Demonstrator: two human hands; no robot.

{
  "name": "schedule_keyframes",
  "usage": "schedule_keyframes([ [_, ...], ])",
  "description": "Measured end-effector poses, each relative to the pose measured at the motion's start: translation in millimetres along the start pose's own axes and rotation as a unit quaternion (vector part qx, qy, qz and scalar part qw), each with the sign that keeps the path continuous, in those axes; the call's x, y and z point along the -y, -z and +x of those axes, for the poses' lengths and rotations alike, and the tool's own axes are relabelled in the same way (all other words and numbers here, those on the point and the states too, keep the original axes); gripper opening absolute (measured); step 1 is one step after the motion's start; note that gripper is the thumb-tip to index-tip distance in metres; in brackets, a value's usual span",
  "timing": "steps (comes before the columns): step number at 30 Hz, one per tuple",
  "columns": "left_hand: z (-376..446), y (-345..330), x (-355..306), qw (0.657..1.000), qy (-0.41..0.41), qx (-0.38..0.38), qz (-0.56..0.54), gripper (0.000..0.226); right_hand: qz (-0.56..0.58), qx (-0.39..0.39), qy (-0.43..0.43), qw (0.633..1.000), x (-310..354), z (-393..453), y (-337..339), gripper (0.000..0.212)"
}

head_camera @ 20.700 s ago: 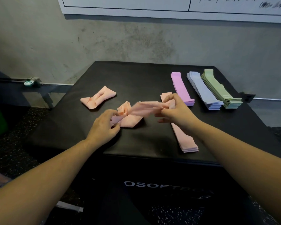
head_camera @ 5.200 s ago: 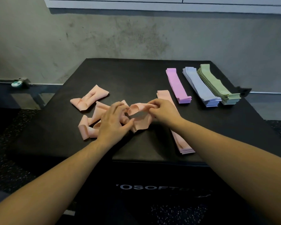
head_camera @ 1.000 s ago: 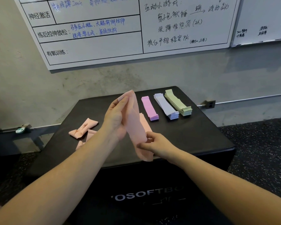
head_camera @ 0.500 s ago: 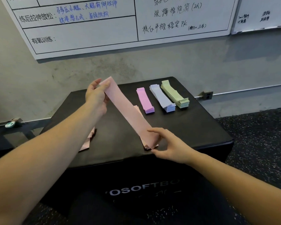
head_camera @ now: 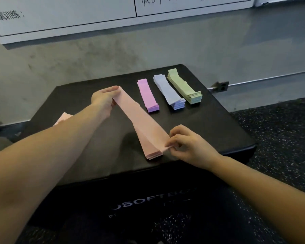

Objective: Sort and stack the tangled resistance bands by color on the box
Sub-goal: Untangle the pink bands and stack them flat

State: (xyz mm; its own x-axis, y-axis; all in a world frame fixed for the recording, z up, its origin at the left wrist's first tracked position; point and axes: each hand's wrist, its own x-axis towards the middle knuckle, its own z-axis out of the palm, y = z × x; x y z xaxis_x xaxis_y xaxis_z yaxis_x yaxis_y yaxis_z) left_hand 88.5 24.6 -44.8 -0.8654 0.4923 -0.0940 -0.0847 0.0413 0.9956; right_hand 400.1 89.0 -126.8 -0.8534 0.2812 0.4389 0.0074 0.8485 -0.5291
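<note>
Holding one pink band (head_camera: 139, 113) taut over the pink stack (head_camera: 152, 152); I see left hand (head_camera: 103, 98) and right hand (head_camera: 185, 143) pinching its ends.

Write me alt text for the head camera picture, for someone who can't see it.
Two bare hands hold a flat pink band by its ends, left hand at the far end and right hand at the near end, over a pink stack on a black box. Purple, blue and green stacks lie side by side behind it.

wall (head_camera: 95, 55): grey concrete | whiteboard (head_camera: 63, 13): handwriting | floor (head_camera: 280, 131): dark speckled rubber
</note>
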Motion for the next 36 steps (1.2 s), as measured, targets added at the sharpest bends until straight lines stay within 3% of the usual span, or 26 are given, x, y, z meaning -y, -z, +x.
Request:
schedule_keyframes([
  [8,30,-23,22,0.996,-0.002,0.036,0.076,0.024,-0.071,0.01,0.1,0.992,-20,26,-6,0.017],
  [17,61,-42,62,0.979,-0.026,0.019,0.199,0.026,-0.107,0.109,0.192,0.97,-38,55,-42,0.022],
  [24,80,-48,80,0.979,-0.003,0.011,0.205,0.016,-0.082,0.084,0.174,0.978,-51,51,-53,0.022],
  [31,78,-44,81,0.961,-0.077,-0.001,0.266,0.028,-0.002,0.081,0.109,0.991,-47,53,-47,0.029],
  [36,56,-7,58,0.953,-0.109,0.056,0.277,0.021,0.049,0.058,0.038,0.996,-32,64,-39,0.028],
])
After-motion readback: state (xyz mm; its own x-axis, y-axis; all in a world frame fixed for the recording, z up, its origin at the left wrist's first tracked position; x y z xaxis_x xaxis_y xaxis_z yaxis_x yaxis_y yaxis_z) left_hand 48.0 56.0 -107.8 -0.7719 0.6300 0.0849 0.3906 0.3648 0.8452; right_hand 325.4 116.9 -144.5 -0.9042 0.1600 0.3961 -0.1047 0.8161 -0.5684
